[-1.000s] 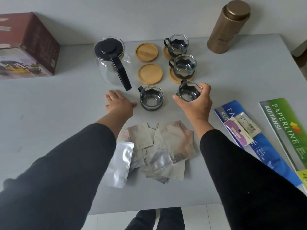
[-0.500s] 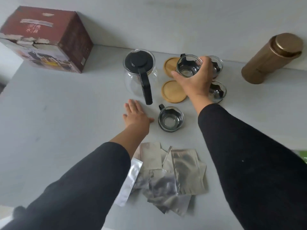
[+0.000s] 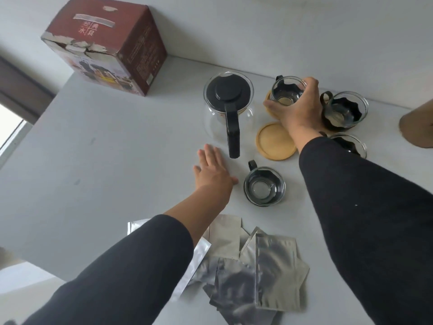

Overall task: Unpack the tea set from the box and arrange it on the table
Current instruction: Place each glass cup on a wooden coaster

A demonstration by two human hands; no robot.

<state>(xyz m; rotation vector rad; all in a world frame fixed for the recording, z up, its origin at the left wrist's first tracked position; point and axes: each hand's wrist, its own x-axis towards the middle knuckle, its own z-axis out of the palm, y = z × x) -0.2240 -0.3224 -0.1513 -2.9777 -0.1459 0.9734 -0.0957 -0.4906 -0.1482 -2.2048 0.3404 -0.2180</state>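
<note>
The right hand [image 3: 296, 109] grips a glass cup [image 3: 286, 93] over the far coaster [image 3: 269, 106]. A bare coaster [image 3: 275, 141] lies just nearer. Two cups [image 3: 344, 110] stand right of this hand. The left hand [image 3: 212, 171] rests flat on the table [image 3: 105, 160], between the teapot [image 3: 228, 106] handle and a fourth cup [image 3: 264, 186]. Foil pouches [image 3: 253, 266] lie between the forearms. The box [image 3: 107, 45] stands far left.

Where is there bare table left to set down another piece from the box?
Widest bare stretch: left of the teapot, in front of the box, reaching the left hand. Crowded: right of the teapot, where the right hand holds a cup among coasters and other cups, and the near edge under foil packets.
</note>
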